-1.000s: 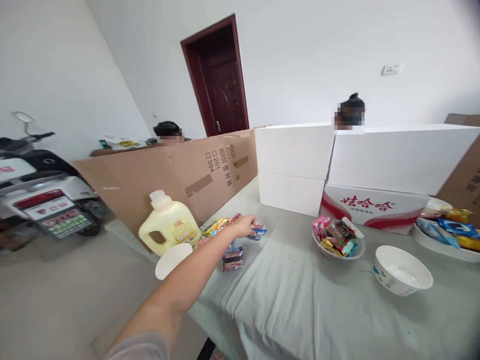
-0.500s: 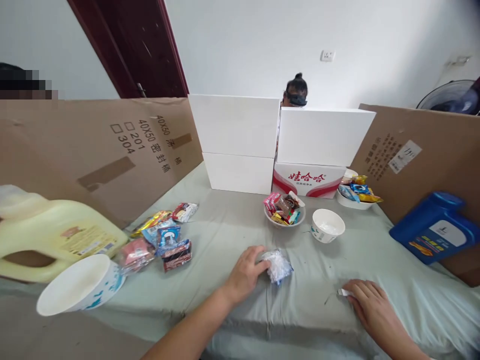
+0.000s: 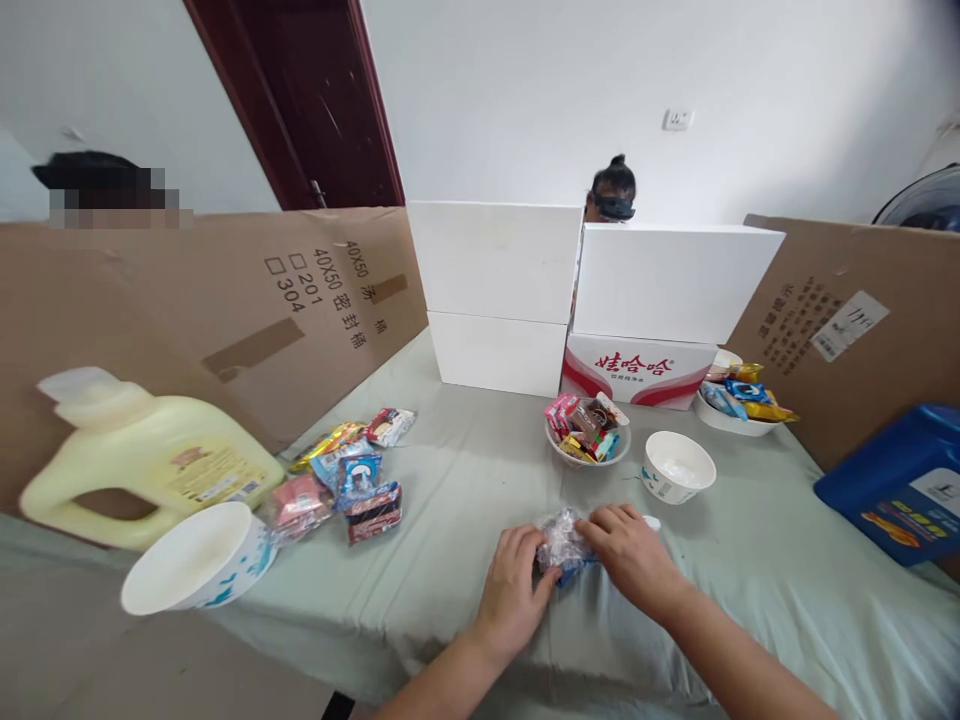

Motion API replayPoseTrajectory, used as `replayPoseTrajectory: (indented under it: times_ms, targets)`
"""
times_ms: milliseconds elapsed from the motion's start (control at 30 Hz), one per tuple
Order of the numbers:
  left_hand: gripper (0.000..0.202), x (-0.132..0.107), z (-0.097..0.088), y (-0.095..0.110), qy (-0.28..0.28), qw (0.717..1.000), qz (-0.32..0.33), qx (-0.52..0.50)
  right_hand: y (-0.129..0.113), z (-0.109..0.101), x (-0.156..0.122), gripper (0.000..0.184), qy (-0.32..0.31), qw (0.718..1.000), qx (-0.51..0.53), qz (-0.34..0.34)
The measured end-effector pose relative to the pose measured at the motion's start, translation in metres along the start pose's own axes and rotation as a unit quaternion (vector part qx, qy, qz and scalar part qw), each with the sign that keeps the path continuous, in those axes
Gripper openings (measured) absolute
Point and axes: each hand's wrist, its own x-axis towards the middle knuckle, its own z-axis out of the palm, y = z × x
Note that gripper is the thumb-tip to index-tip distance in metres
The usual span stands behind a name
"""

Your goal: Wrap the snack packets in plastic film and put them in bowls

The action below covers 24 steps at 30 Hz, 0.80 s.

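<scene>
A crumpled clear plastic packet (image 3: 561, 540) with blue at its lower edge lies on the cloth in front of me. My left hand (image 3: 516, 582) curls its fingers and thumb around the packet's left side. From the right, my right hand (image 3: 628, 552) presses bent fingers onto the packet's top and right side. A small white piece (image 3: 652, 523) shows just behind the right hand; whether that hand touches it I cannot tell. Beyond the hands are a bowl of wrapped snacks (image 3: 553, 446) and a white paper bowl (image 3: 679, 478) with something clear inside.
Several wrapped snacks (image 3: 360, 478) lie to the left, near a tilted paper bowl (image 3: 196, 560) and a yellow jug (image 3: 169, 450). White boxes (image 3: 499, 300) stand at the back. On the right are a snack-filled dish (image 3: 731, 418) and a blue bottle (image 3: 892, 490). Cardboard panels flank both sides.
My right hand has moved left from the table's right side onto the packet. My left hand has closed around the packet's near left side. The view has shifted slightly left.
</scene>
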Motion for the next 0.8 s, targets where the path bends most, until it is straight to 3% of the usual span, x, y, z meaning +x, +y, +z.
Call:
replayPoseTrajectory:
  times_ms: [167, 233, 333, 433, 500, 633, 700, 800]
  targets:
    - [0.056, -0.001, 0.006, -0.014, 0.017, 0.999, -0.026, -0.019, 0.071, 0.022, -0.077, 0.025, -0.015, 0.991, -0.008, 0.133]
    - [0.067, -0.001, 0.010, -0.013, 0.022, 0.999, -0.032, -0.034, 0.084, 0.026, -0.103, 0.027, 0.009, 0.981, -0.008, 0.191]
    - [0.068, 0.003, 0.016, -0.004, -0.004, 0.998, 0.017, -0.067, 0.065, 0.023, -0.109, 0.031, 0.077, 0.975, 0.048, 0.204]
    - [0.070, 0.008, 0.020, 0.007, -0.027, 0.994, 0.078, -0.075, 0.022, 0.018, -0.076, 0.064, 0.111, 0.970, 0.165, 0.140]
    - [0.071, 0.013, 0.020, 0.010, -0.030, 0.994, 0.073, -0.070, -0.002, 0.018, -0.050, 0.075, 0.122, 0.959, 0.225, 0.120]
    - [0.038, 0.022, 0.006, 0.010, -0.077, 0.993, 0.049, -0.075, -0.013, 0.031, -0.027, 0.032, 0.142, 0.918, 0.316, 0.194]
    - [0.024, 0.024, -0.006, 0.006, -0.089, 0.990, 0.051, -0.101, -0.007, 0.038, -0.037, 0.030, 0.161, 0.897, 0.328, 0.250]
    - [0.019, 0.022, -0.023, -0.004, -0.042, 0.990, 0.032, -0.127, 0.002, 0.046, -0.069, 0.031, 0.168, 0.878, 0.304, 0.328]
